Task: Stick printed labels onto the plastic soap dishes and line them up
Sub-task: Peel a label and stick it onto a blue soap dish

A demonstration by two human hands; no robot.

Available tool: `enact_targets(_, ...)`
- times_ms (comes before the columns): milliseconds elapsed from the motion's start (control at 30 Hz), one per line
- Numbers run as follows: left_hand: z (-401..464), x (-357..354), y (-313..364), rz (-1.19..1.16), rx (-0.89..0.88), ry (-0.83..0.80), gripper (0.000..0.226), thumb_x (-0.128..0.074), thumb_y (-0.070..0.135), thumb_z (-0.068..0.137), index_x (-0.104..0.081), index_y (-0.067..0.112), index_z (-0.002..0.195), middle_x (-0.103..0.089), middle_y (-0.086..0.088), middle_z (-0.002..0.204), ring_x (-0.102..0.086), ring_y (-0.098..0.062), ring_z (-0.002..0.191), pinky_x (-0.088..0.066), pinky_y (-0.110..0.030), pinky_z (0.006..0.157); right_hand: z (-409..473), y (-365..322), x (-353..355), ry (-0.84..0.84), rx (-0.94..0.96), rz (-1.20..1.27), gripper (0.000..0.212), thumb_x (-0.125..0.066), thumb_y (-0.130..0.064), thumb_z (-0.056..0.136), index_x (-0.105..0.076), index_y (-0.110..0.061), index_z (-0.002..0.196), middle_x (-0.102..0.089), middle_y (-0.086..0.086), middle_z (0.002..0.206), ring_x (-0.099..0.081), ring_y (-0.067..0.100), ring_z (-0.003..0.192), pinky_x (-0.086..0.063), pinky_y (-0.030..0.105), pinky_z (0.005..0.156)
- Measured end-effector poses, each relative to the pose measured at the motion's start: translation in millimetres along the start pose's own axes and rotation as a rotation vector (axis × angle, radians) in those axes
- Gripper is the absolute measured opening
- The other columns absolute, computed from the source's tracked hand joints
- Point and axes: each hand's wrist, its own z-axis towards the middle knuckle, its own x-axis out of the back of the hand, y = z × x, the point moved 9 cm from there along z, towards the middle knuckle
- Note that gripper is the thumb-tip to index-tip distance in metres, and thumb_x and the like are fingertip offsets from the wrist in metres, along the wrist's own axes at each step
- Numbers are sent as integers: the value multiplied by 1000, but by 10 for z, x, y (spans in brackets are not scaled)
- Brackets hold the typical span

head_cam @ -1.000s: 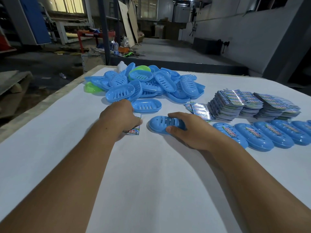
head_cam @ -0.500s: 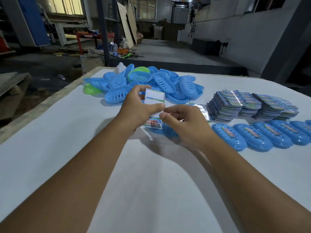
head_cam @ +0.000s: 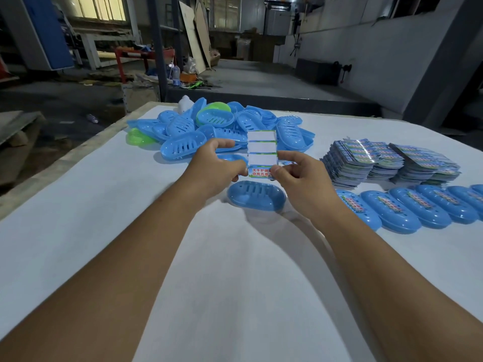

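left hand [head_cam: 217, 167] fingers pinch label sheet [head_cam: 262, 154] edge | right hand [head_cam: 300, 176] fingers pinch last printed label [head_cam: 259, 172], likely peeling | sheet thin, floppy, sticky: hold corners | bare soap dish [head_cam: 256, 195] below on table [head_cam: 104, 205], light, rigid | labelled row [head_cam: 407, 207] right

White tabletop [head_cam: 78, 218] carries a heap of blue soap dishes [head_cam: 224, 131] at the far side, two green ones [head_cam: 138, 137] mixed in, one blue dish [head_cam: 256, 195] alone near centre, label stacks [head_cam: 389, 160] right, and a labelled row [head_cam: 418, 207] in front of them, possibly touching.
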Motion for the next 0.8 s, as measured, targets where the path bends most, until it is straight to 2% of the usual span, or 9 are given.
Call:
enact_targets(133,-6,-10,16,20,-19,-3,53,-77,20,75,-58,36,122,-76,5,85,-70,-3,70,-48,-24,67,-12,-9,2,-1,-4,-13,23,-67,-21,96,-63,-28,117,-76,-9,77,-74,19,87,-57,41,85)
enact_targets(233,-2,-1,27,35,-18,1,52,-77,22,75,-58,38,121,-73,9,87,-71,-2,69,-52,-26,68,-10,-9,7,2,-12,-18,21,-67,-22,96,-62,-30,115,-77,-9,79,-73,16,87,-57,38,84)
enact_targets(400,6,-35,23,33,-28,-12,52,-78,22,72,-58,41,116,-75,10,80,-73,-5,77,-59,-35,82,-5,0,9,2,-21,-34,26,-67,-24,96,-64,-24,122,-77,-8,78,-73,17,88,-57,38,83)
enact_targets(533,6,-33,39,19,-37,-23,48,-79,21,72,-60,40,112,-74,15,71,-72,-3,71,-58,-32,80,-5,3,9,-2,-26,-36,25,-68,-24,96,-64,-24,121,-76,-12,75,-73,13,86,-57,38,83)
enact_targets(667,3,-33,56,17,-46,-25,44,-78,20,74,-63,36,112,-76,9,77,-72,-5,70,-55,-28,75,-15,-1,6,-3,-23,-26,26,-68,-22,96,-66,-20,121,-78,-5,79,-73,24,90,-56,46,87)
enact_targets(733,-5,-31,62,-14,-46,-25,39,-75,18,77,-65,30,113,-76,4,87,-73,-8,70,-55,-24,71,-13,-14,10,0,-14,-20,27,-69,-21,95,-67,-19,122,-78,-4,79,-74,21,87,-57,42,83)
enact_targets(800,-19,-36,71,-35,-56,-33,33,-73,15,80,-68,27,111,-77,2,87,-73,-9,69,-53,-22,68,-8,-12,12,-6,-21,25,20,-70,-19,94,-69,-21,114,-77,-10,74,-72,7,72,-57,25,68)
